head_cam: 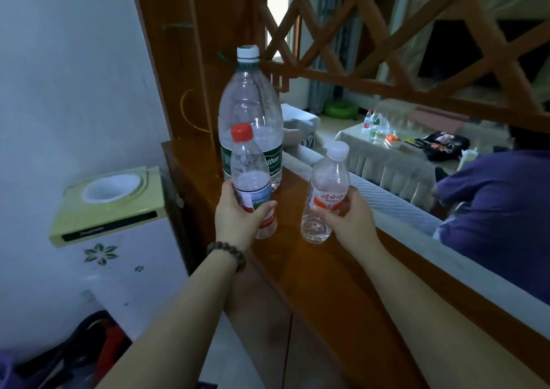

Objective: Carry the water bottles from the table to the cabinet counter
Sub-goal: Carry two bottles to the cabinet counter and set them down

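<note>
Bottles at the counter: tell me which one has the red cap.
The red-capped bottle in the left hand; the other two have white caps.

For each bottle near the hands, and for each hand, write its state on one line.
Large bottle: upright on the counter, capped, not held.
Red-capped bottle: upright, capped, gripped.
White-capped bottle: slightly tilted, capped, gripped.
Left hand: closed round red-capped bottle.
Right hand: closed round white-capped bottle.

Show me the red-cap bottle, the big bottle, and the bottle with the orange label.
Red-cap bottle [248, 162]: head view, on its clear upper body.
Big bottle [248, 102]: head view, on its clear shoulder.
Orange-label bottle [327, 199]: head view, on its label.
</note>
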`<action>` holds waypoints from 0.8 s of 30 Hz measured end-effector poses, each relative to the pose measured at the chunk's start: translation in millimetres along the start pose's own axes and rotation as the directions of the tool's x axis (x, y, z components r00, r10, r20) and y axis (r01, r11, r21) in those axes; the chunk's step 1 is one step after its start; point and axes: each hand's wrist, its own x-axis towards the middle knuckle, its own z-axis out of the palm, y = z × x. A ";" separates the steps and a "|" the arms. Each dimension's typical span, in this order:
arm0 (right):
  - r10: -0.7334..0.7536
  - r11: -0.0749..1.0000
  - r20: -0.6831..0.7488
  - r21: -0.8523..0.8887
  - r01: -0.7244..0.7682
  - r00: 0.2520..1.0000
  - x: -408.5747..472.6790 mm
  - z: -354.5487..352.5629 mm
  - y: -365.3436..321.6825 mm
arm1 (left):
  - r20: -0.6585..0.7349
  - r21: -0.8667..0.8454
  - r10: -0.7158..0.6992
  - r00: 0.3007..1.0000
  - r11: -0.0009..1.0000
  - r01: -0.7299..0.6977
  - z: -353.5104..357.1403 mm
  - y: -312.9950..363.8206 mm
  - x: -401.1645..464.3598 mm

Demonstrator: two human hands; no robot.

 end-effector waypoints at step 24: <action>0.044 0.999 0.276 -0.039 -0.035 0.960 158.9 54.6 25.7 | 0.003 0.121 -0.096 0.995 0.988 0.095 69.8 -54.9 80.3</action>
